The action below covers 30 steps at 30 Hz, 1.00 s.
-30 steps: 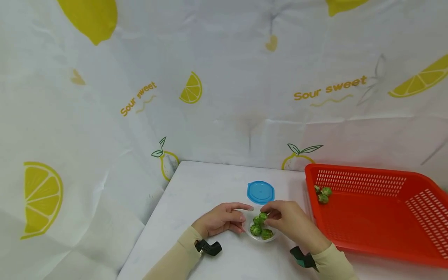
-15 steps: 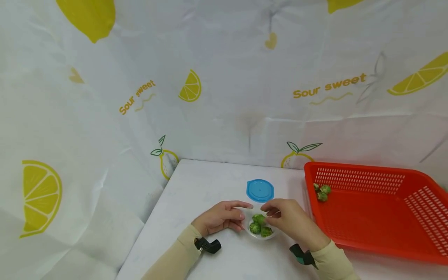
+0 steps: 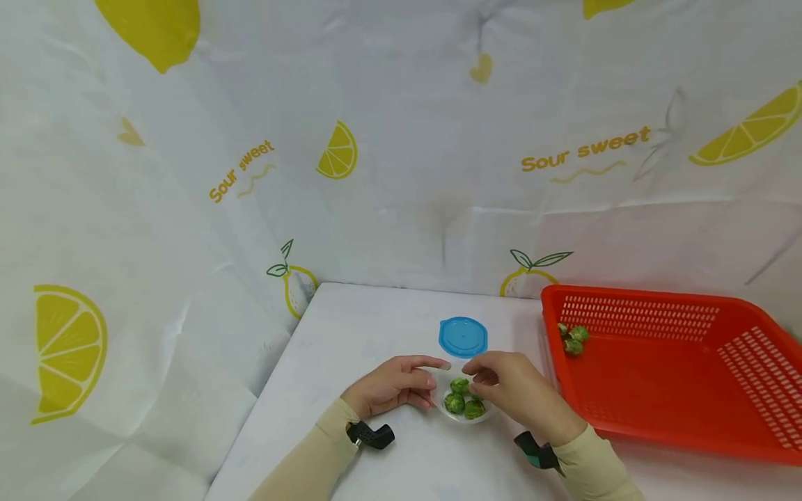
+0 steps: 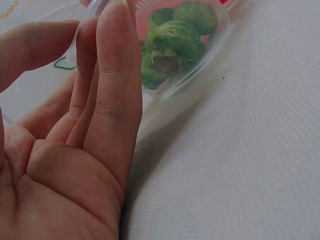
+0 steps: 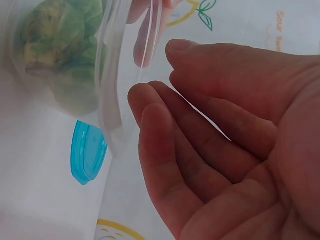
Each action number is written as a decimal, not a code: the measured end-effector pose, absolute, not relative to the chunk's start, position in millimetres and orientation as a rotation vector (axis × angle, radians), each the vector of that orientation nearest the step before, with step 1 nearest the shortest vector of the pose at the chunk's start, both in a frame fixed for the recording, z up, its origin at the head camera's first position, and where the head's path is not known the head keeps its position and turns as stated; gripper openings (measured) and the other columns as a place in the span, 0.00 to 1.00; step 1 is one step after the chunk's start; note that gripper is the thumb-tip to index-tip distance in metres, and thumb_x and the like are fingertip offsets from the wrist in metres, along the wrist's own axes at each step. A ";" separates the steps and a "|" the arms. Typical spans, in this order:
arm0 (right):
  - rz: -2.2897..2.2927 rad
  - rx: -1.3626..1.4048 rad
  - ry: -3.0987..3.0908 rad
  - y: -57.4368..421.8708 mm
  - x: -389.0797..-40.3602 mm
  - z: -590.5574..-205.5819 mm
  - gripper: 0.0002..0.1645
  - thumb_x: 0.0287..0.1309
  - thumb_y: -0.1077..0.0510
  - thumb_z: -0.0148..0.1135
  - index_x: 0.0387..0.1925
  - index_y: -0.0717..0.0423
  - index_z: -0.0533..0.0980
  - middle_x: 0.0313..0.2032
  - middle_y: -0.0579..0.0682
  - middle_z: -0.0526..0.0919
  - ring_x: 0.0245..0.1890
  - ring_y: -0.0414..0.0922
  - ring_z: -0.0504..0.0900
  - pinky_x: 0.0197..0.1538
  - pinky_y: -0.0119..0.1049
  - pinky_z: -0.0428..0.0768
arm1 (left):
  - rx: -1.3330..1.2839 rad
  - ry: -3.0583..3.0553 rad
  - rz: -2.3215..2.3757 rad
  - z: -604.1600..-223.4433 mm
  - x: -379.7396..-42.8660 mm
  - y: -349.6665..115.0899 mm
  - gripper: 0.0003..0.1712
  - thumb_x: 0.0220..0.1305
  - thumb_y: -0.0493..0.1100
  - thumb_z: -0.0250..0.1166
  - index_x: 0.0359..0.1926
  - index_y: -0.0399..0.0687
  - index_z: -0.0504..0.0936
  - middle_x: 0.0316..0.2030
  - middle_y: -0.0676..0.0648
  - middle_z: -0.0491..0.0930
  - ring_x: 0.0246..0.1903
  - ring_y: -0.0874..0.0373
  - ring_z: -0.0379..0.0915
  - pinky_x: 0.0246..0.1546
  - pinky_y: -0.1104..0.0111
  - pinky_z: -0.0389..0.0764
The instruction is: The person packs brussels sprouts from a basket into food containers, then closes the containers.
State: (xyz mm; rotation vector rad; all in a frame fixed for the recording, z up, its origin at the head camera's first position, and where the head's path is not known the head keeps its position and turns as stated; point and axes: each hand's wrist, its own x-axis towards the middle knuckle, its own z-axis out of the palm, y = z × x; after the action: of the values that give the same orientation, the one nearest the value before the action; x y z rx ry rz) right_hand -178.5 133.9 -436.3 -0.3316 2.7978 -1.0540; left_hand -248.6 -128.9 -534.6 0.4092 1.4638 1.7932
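In the head view, a small clear plastic container (image 3: pixel 464 420) stands on the table with several Brussels sprouts (image 3: pixel 454 403) inside. My left hand (image 3: pixel 393 385) pinches its left rim between thumb and fingers; the left wrist view also shows sprouts (image 4: pixel 174 44) through the clear wall. Over the container's right side is my right hand (image 3: pixel 520 388), fingers loosely bent. Nothing lies between those fingers in the right wrist view, where the container wall (image 5: pixel 112 75) is just beyond the fingertips. Behind the container lies a blue lid (image 3: pixel 463 337), flat on the table.
A large red perforated basket (image 3: pixel 651 393) stands at the right, with a few more sprouts (image 3: pixel 573 346) in its left back corner. A white lemon-print sheet (image 3: pixel 401 139) hangs behind the white table (image 3: pixel 357 320).
A second ago a sprout showed at the right fingertips; now those fingers hold nothing. The left hand keeps its grip on the container. The head view has shifted slightly.
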 end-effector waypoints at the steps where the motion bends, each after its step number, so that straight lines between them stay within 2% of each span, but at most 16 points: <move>1: -1.053 -0.335 2.801 133.7 -177.6 -435.3 0.13 0.63 0.61 0.78 0.49 0.49 0.89 0.43 0.44 0.91 0.40 0.39 0.85 0.48 0.39 0.92 | 0.407 1.465 1.793 -534.3 -248.8 -128.4 0.28 0.79 0.39 0.64 0.76 0.48 0.75 0.35 0.50 0.86 0.37 0.58 0.90 0.45 0.68 0.92; 7: -1.059 -0.436 2.814 130.0 -173.7 -429.7 0.12 0.64 0.60 0.77 0.49 0.50 0.89 0.42 0.43 0.91 0.39 0.37 0.85 0.46 0.38 0.92 | 0.419 1.490 1.791 -531.5 -249.3 -128.3 0.29 0.78 0.40 0.65 0.76 0.48 0.76 0.35 0.50 0.85 0.38 0.57 0.90 0.45 0.68 0.91; 15: -1.049 -0.541 2.818 143.6 -168.9 -414.4 0.14 0.66 0.56 0.76 0.52 0.49 0.88 0.47 0.45 0.91 0.42 0.38 0.86 0.48 0.38 0.92 | 0.411 1.484 1.788 -533.4 -246.8 -128.1 0.28 0.78 0.41 0.66 0.75 0.47 0.77 0.35 0.49 0.87 0.36 0.58 0.90 0.44 0.68 0.92; 18: -1.006 -0.565 2.848 160.8 -171.4 -400.1 0.13 0.67 0.55 0.76 0.52 0.48 0.88 0.47 0.44 0.91 0.43 0.38 0.86 0.50 0.40 0.92 | 0.415 1.479 1.785 -533.7 -245.5 -126.7 0.29 0.77 0.42 0.67 0.76 0.48 0.76 0.35 0.49 0.87 0.37 0.58 0.89 0.45 0.68 0.92; 25: -0.907 -0.486 2.926 223.1 -189.6 -366.7 0.14 0.68 0.53 0.75 0.52 0.50 0.88 0.44 0.44 0.91 0.43 0.41 0.88 0.45 0.36 0.91 | 0.396 1.480 1.788 -534.8 -244.5 -126.1 0.29 0.77 0.40 0.67 0.76 0.49 0.76 0.36 0.48 0.87 0.36 0.58 0.89 0.45 0.67 0.92; 30: -0.818 -0.400 2.951 271.6 -213.3 -364.4 0.19 0.69 0.50 0.74 0.56 0.55 0.87 0.46 0.47 0.91 0.45 0.45 0.87 0.48 0.45 0.91 | 0.395 1.478 1.793 -535.1 -243.6 -127.2 0.29 0.77 0.40 0.66 0.76 0.48 0.76 0.35 0.49 0.87 0.36 0.60 0.88 0.45 0.68 0.92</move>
State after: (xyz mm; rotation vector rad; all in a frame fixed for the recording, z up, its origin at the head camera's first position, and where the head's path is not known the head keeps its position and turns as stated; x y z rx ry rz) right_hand -213.3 271.6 -364.4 -0.4004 2.9506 -0.8183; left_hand -243.6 -127.2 -535.1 0.3950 1.4777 1.7932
